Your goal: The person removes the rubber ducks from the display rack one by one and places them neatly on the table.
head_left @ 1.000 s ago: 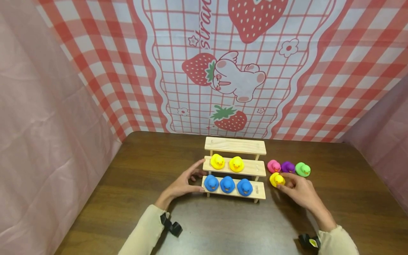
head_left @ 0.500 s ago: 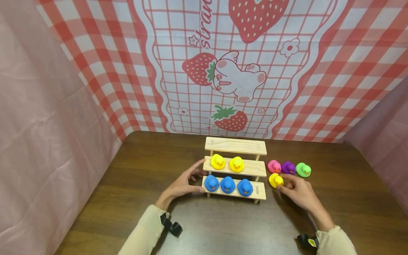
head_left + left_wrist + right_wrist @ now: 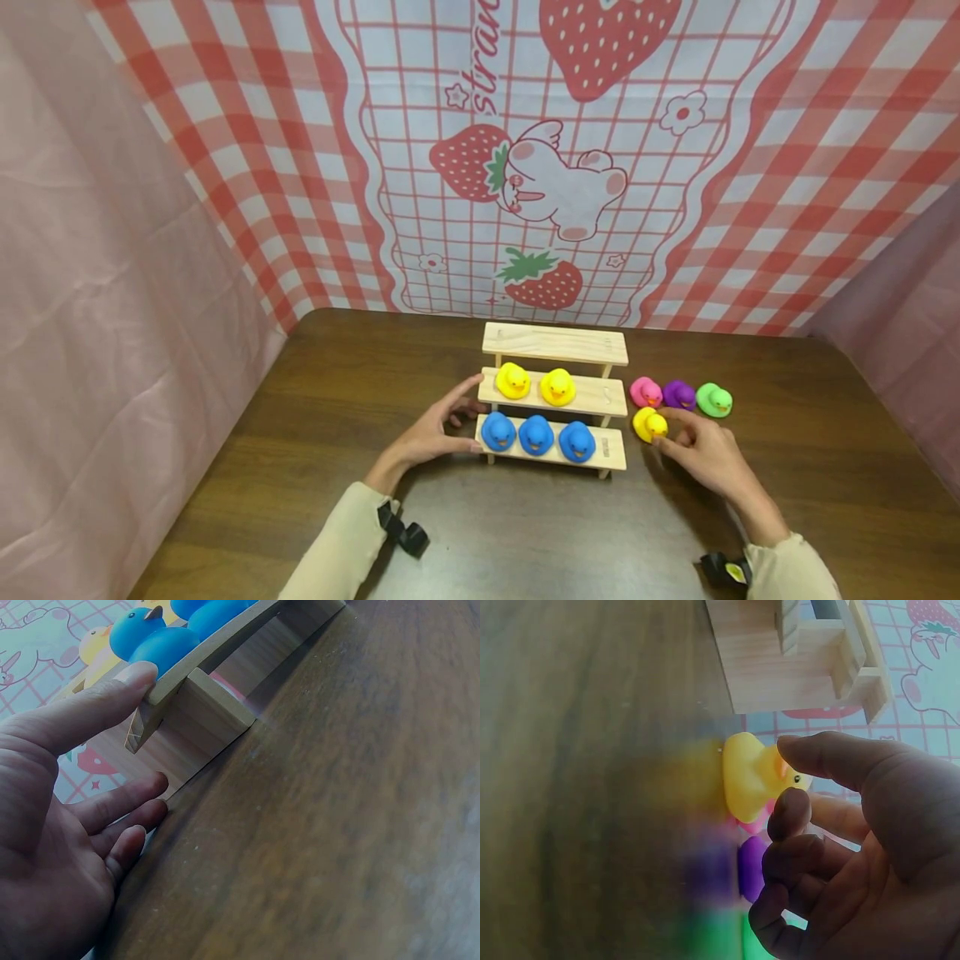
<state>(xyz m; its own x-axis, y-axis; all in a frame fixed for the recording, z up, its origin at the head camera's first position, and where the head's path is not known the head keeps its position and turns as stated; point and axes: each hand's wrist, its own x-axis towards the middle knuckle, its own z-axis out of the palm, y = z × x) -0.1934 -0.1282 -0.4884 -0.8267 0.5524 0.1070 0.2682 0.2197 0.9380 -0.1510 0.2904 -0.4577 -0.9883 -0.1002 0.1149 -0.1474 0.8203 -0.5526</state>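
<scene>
A three-tier wooden stand [image 3: 611, 400] bears three blue rubber ducks [image 3: 536, 435] on its lowest shelf and two yellow ducks [image 3: 558, 387] on the middle one. At its left end is my left hand [image 3: 429, 429], thumb tip on the bottom shelf's edge and index finger reaching the middle shelf. The remaining fingers hang loosely beside the stand's leg in the left wrist view. Right of the stand, my right hand [image 3: 708, 450] holds a third yellow rubber duck [image 3: 746, 780] by thumb and fingertips; it sits upright low at the table. Thumb and fingers partly cover its head.
Behind that duck stand a pink duck [image 3: 646, 392], a purple duck [image 3: 679, 395] and a green duck [image 3: 714, 400] in a row on the brown table [image 3: 525, 533]. The top shelf [image 3: 553, 343] bears no ducks. A checked strawberry cloth [image 3: 300, 208] hangs behind.
My right hand and the yellow duck shifted slightly left between the first and second frames, and have stayed put since. The left hand has kept its place at the stand.
</scene>
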